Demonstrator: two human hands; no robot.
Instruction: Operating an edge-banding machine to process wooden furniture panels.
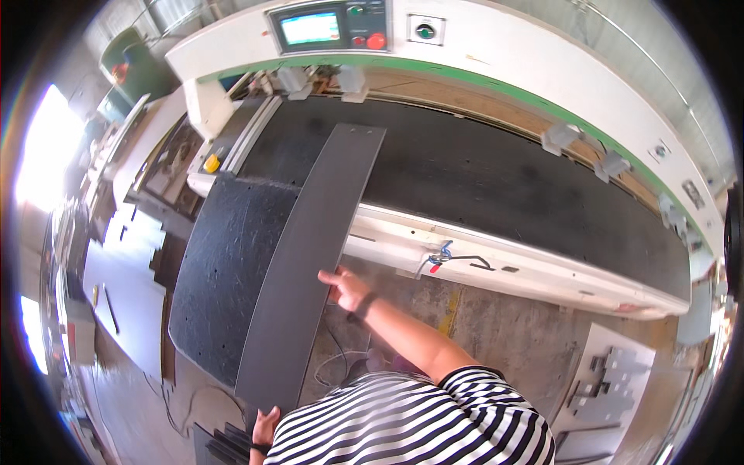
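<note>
A long, narrow dark grey panel (pixel 314 248) runs from my body up onto the black bed (pixel 496 186) of a large white machine. My right hand (pixel 343 285) grips the panel's right edge about halfway along. My left hand (pixel 263 426) holds its near end, close to my striped shirt. The far end of the panel, with small holes, lies on the machine bed.
A black rounded table (pixel 217 271) extends from the machine's left end under the panel. A control panel with a screen and red button (pixel 329 27) sits on top of the machine. Pale cut boards (pixel 124 287) lie at left; a white board with dark parts (pixel 612 380) rests at lower right.
</note>
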